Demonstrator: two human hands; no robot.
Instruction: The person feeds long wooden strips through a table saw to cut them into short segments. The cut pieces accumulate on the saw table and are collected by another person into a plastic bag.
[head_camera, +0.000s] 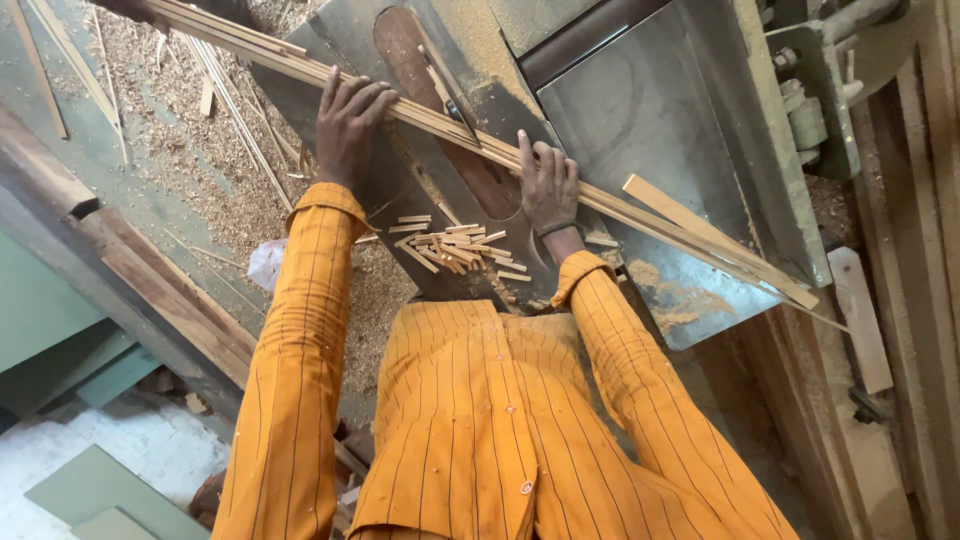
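A long bundle of thin wooden strips (640, 205) lies slantwise across a grey metal saw table (640, 110), running from the upper left to the lower right. My left hand (347, 125) rests on top of the strips toward their left part, fingers curled over them. My right hand (548, 185) presses down on the same strips near the middle, beside the brown oval insert plate (420, 70) with the blade slot. Both arms wear orange striped sleeves. A heap of short cut wood pieces (455, 247) lies on the table between my arms.
Sawdust (215, 150) and loose thin slats cover the floor at the left. Dark wooden planks (170, 290) lean at the lower left. A metal fence and bracket (815, 90) stand at the table's right side, with more boards (860, 320) beyond.
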